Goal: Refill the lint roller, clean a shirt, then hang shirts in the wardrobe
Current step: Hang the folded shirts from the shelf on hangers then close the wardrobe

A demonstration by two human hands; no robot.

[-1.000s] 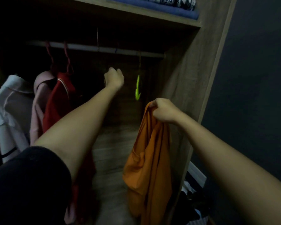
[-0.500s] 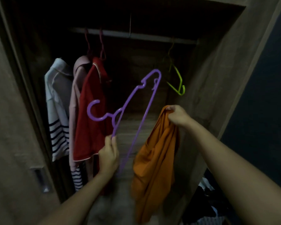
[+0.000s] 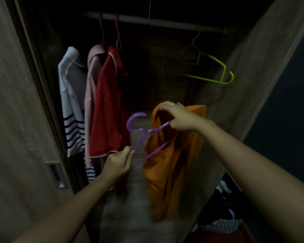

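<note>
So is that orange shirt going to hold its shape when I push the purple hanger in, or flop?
Probably floppy: the orange fabric shirt hangs in loose folds from the right hand gripping its top. Likely light too, since that one grip carries it. Its opening may sag around the thin purple plastic hanger in the left hand.

Orange shirt — purple hanger

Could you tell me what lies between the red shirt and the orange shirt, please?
In the head view, the hook of the purple hanger, which the left hand grips, fills that gap.
</note>
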